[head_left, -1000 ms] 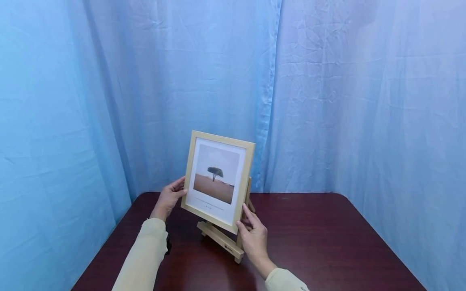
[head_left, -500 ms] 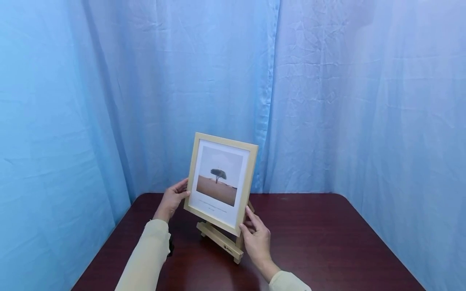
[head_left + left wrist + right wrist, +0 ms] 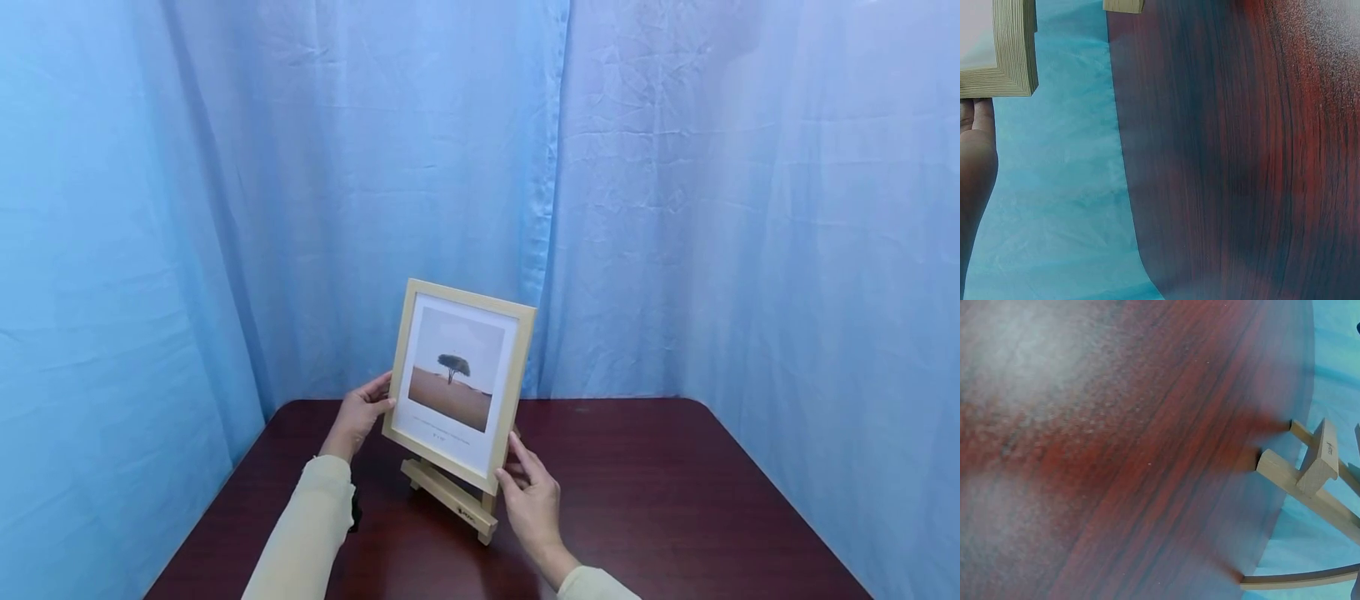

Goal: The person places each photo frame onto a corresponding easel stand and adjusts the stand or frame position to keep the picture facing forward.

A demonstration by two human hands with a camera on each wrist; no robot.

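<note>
A light wood picture frame (image 3: 456, 385) with a lone tree print leans slightly back and tilts clockwise in the head view. My left hand (image 3: 358, 419) pinches its left edge low down, thumb at the front. With thumb and fingers my right hand (image 3: 534, 504) grips the lower right edge near the corner. The frame's bottom edge is above the ledge of a small wooden easel (image 3: 450, 497), whose upper part is hidden behind it. In the left wrist view a frame corner (image 3: 1016, 59) appears above my left hand (image 3: 975, 147).
The easel stands angled on a dark red-brown table (image 3: 637, 500). Its front legs, ledge (image 3: 1321, 459) and rear leg (image 3: 1300, 579) appear in the right wrist view. Blue curtains (image 3: 375, 167) hang behind the table and at both sides.
Both hands have moved the picture frame slightly right and down in the head view, and it covers more of the easel's back. The grip on both sides stays the same.
</note>
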